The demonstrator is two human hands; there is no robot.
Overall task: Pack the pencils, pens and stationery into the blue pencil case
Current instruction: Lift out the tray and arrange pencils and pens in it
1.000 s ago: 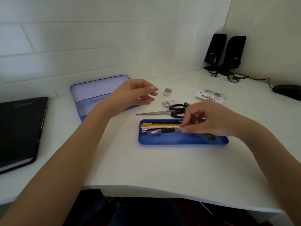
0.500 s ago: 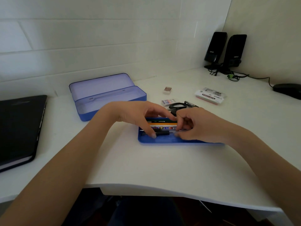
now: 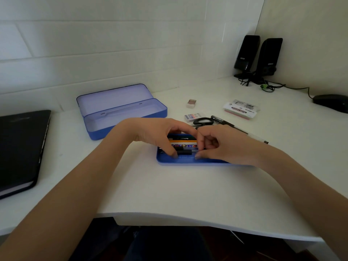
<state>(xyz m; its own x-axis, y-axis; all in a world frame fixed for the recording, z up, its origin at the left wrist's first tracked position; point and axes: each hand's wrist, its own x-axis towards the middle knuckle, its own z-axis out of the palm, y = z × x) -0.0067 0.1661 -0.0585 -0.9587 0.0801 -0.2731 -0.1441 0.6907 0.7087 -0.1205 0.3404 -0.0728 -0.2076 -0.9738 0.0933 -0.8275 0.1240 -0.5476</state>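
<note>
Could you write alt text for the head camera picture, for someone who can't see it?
Two bare hands, left hand and right hand, settle a dark pen into a shallow blue tray already holding pencils, on a white desk. Behind lie an open blue pencil case, scissors, another pen, erasers and sticky notes.

Bare surface (image 3: 169, 189) lies open before the blue tray (image 3: 188, 161); behind it scissors (image 3: 203, 121), a pen (image 3: 239, 129) and lead box (image 3: 194, 117) crowd the way.

Two speakers (image 3: 258, 57) — one scissors (image 3: 203, 121), one mouse (image 3: 331, 102), one notebook (image 3: 20, 147) — two hands (image 3: 160, 134).
</note>
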